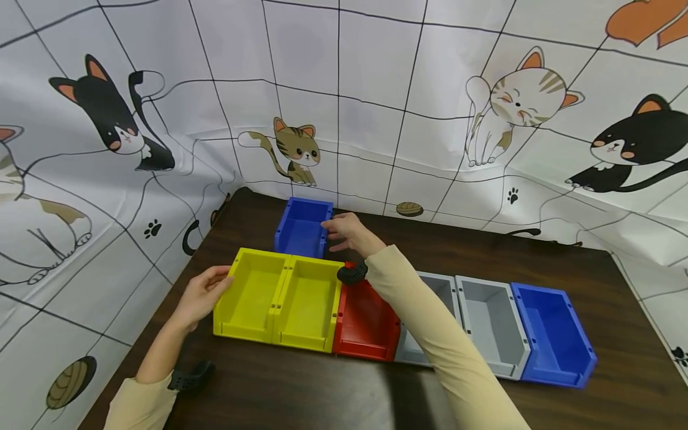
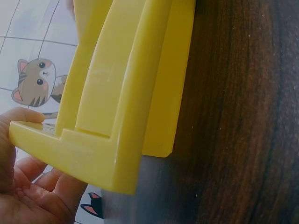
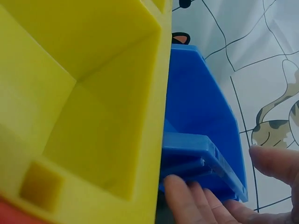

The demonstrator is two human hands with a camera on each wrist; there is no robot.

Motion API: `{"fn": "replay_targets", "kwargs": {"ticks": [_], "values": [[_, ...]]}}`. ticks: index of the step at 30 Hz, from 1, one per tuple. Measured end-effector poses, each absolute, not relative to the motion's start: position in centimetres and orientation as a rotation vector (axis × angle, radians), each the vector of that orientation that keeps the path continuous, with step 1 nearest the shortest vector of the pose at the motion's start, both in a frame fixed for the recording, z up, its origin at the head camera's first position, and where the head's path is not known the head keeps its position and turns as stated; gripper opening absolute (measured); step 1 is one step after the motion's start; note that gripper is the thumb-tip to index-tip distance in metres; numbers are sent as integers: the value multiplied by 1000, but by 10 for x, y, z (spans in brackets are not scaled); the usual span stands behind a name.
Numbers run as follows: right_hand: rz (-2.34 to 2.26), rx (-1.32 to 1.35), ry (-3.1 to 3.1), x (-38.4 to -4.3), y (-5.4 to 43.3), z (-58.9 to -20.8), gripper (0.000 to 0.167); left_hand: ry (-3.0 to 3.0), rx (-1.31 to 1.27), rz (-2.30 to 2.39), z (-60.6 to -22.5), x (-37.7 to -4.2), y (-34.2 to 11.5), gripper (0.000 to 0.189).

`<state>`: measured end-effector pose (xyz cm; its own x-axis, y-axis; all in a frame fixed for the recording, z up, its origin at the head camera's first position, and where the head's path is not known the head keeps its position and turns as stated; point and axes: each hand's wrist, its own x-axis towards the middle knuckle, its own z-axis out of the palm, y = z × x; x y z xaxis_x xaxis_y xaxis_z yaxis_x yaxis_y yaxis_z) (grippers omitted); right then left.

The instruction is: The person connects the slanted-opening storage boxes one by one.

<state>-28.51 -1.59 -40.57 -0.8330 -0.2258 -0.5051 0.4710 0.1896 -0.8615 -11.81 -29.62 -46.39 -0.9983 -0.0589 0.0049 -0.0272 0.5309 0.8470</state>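
My left hand (image 1: 201,295) grips the outer side wall of the leftmost yellow bin (image 1: 255,292). In the left wrist view, the thumb lies over that bin's rim and the fingers are behind the wall. A second yellow bin (image 1: 306,304) stands right beside it. Behind the yellow pair is a blue bin (image 1: 303,230), close to the back wall. My right hand (image 1: 349,233) is at the blue bin's right side, its fingers (image 3: 184,198) reaching along the outside of the wall. The thumb stands apart from the fingers there. Whether the fingertips press the blue wall is hard to tell.
Continuing the row rightward are a red bin (image 1: 368,322), a grey bin (image 1: 438,292) partly behind my right sleeve, another grey bin (image 1: 491,322) and a blue bin (image 1: 556,337). All stand on a dark wooden table (image 1: 285,388). A cat-print cloth (image 1: 371,113) hangs behind.
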Motion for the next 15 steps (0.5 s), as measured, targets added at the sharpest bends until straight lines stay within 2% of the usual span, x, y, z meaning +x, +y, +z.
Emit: {"fn": "replay_targets", "kwargs": {"ticks": [10,15], "values": [[-1693,284,1923,-291,-23,-409,69,-2731,93,-1509,-464,-119,-296,42],[-1673,291,1985,-296,-27,-416,64,-2735,112,-1509,-463,-119,-296,43]]}}
